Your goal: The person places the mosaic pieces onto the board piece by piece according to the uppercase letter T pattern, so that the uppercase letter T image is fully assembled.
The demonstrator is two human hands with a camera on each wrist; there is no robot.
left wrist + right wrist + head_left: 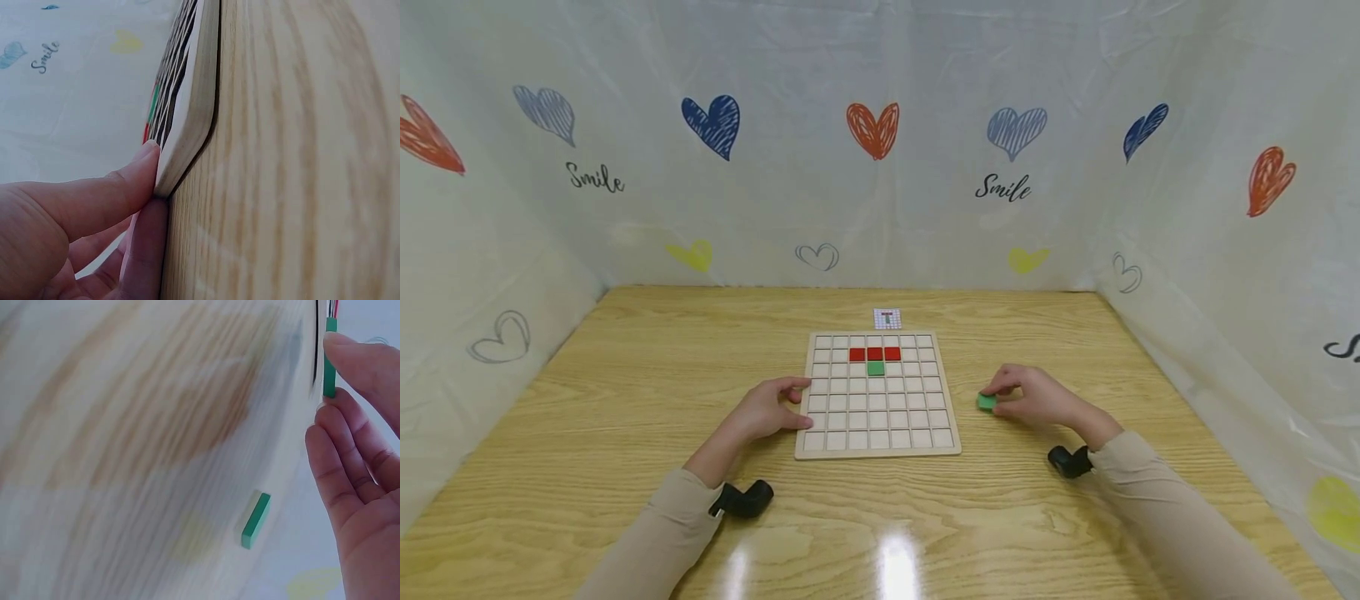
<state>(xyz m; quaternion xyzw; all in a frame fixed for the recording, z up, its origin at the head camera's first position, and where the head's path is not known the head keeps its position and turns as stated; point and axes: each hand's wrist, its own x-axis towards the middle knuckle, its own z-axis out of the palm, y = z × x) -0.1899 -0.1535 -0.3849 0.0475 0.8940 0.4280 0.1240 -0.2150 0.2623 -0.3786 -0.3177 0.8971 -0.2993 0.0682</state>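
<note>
A square wooden grid board (877, 455) lies on the table with three red tiles (875, 354) in a row and one green tile (876, 368) below the middle one. At its left edge my left hand (767, 408) holds the frame, index finger and thumb spread along the side. The thumb tip (150, 150) presses on the rim near a corner in the left wrist view. Right of the board, my right hand (1033, 398) pinches a green tile (330, 356) between thumb and fingers. A second green tile (256, 520) lies on the table near this hand.
A small printed card (887, 318) with a T-shaped pattern sits just behind the board. The wood table (662, 333) is bounded at the back and sides by a white curtain (790, 183) with hearts. Black wrist cameras (748, 500) jut out below both wrists.
</note>
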